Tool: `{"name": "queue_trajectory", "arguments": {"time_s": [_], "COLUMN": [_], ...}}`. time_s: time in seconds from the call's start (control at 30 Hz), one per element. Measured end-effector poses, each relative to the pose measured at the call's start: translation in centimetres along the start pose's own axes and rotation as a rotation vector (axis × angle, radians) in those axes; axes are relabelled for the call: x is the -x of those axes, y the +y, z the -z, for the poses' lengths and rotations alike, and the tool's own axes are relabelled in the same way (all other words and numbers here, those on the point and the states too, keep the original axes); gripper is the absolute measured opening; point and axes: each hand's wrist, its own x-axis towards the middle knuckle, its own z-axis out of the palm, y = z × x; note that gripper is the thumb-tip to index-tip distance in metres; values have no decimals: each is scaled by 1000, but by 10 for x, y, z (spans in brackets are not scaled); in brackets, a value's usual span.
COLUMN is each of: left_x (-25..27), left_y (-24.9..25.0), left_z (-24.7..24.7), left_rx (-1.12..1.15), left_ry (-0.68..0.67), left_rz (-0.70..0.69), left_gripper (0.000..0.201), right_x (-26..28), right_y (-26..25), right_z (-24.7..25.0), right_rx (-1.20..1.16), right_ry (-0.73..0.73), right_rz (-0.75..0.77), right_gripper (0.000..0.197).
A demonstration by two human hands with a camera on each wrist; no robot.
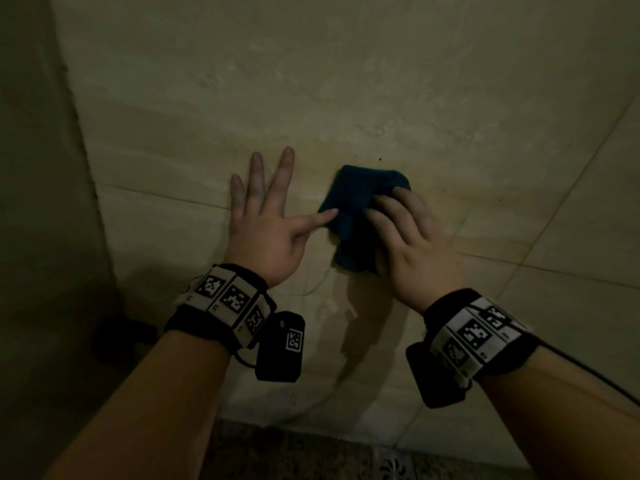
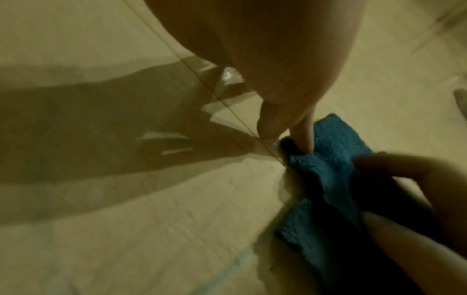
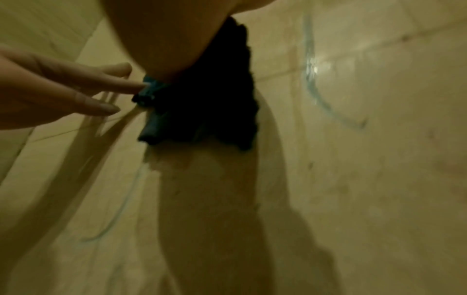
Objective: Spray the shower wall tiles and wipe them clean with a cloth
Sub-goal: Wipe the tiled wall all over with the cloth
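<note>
Head view: right hand (image 1: 412,244) grips the folded blue cloth (image 1: 360,195), centre frame, and presses it to the wall tiles (image 1: 381,81); likely mid-wipe. Left hand (image 1: 259,230) is spread flat on the tile, thumb tip touching the cloth's left edge, probably bracing. No readable writing; wristbands (image 1: 228,296) carry only black-and-white square markers.

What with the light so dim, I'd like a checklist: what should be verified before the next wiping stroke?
1. Folded dark blue cloth lies against the beige wall tile: ok.
2. Right hand holds the cloth: ok.
3. Left hand clear of cloth: not ok, thumb touches its edge.
4. Tile wet: ok, shiny wet streak shows.
5. Spray bottle within reach: cannot tell, none in view.
</note>
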Motion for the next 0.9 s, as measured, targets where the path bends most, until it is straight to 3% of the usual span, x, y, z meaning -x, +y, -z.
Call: {"name": "queue_trajectory", "arguments": {"time_s": [0.13,0.3,0.4,0.6,0.77,0.9], "left_x": [3,-6,-22,-48,-47,-48], "left_y": [2,-9,-2,20,29,40], "left_z": [-4,9,16,13,2,-1], "left_rx": [24,23,-94,-140,-159,-107], "left_ry": [10,140,76,-26,-37,-49], "left_rz": [3,-11,29,102,166,203], "left_gripper": [40,47,66,61,64,66], "right_x": [3,4,5,9,33,39], "right_y": [-16,-12,-11,6,28,28], "right_z": [-12,-34,-41,-34,-22,-9], "right_rx": [49,213,244,219,228,137], "right_ry": [-69,-84,-26,-17,-74,-120], "right_rz": [-103,-123,-109,-12,-103,-184], "right_gripper": [60,65,64,66,74,70]}}
